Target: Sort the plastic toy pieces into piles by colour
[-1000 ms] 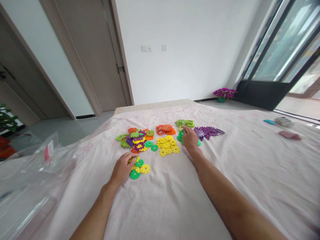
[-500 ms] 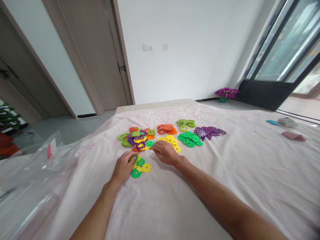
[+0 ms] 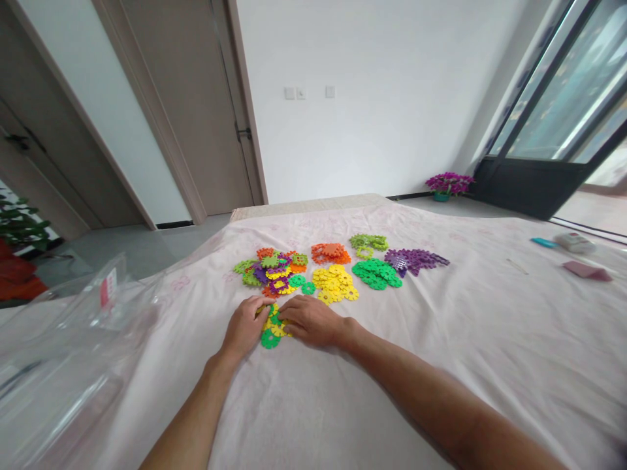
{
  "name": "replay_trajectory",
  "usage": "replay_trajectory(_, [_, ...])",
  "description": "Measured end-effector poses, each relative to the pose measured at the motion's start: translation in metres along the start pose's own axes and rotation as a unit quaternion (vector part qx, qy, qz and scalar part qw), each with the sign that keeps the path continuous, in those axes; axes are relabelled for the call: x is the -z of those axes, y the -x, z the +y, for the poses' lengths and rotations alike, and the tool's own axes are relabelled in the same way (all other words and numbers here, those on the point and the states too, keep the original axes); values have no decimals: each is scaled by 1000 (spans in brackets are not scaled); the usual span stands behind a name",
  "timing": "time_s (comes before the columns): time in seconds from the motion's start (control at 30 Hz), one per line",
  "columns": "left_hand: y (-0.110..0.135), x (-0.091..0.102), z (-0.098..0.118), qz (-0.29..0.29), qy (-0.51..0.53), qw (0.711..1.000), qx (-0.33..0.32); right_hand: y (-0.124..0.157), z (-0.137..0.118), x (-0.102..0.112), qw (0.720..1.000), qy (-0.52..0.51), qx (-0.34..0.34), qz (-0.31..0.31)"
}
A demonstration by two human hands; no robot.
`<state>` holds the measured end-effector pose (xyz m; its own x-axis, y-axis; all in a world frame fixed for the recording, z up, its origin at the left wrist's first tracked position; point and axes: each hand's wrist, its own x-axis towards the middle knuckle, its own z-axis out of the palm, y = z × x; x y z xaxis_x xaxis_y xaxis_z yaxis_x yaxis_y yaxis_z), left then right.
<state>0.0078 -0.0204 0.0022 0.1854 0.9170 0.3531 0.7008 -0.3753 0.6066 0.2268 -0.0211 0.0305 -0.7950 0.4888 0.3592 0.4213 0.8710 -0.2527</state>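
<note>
A small loose group of notched plastic discs, yellow and green, lies on the cloth between my hands. My left hand (image 3: 245, 325) rests at the group's left side, its fingers curled round the edge of a yellow disc (image 3: 260, 311). From the right, my right hand (image 3: 313, 320) reaches over the group with bent fingers, its fingertips closed at another yellow disc (image 3: 279, 330) and partly hiding it. A green disc (image 3: 270, 339) shows at the near end of the group. Just beyond my hands lies a mixed pile (image 3: 274, 267) of coloured interlocking pieces.
Sorted piles stand beyond: yellow discs (image 3: 336, 282), green discs (image 3: 377, 273), orange pieces (image 3: 330, 252), lime pieces (image 3: 368, 242) and purple pieces (image 3: 416, 260). A single green disc (image 3: 308, 288) lies by the yellow pile. Clear plastic bag (image 3: 63, 365) at left; pink cloth (image 3: 586, 270) at right.
My right hand has moved from beside the yellow pile back toward me and left, onto the small group. A single green disc now shows near the yellow pile. My left hand stays put.
</note>
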Motion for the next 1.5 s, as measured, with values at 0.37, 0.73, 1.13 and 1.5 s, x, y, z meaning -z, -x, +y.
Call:
replay_trajectory(0.37, [0,1,2,0,-4,1000,-4,1,2,-2,998,26,-59,28])
replay_trajectory(0.73, [0,-1,-2,-8,-5,1000,-6,-1,4,-5,991,-32,-118,46])
replay_trajectory(1.13, [0,-1,-2,-8,-10,1000,1,6,36,-3,929,-117,-259,237])
replay_trajectory(1.5, [1,0,1,-2,-8,1000,3,57,107,43,832,129,-400,362])
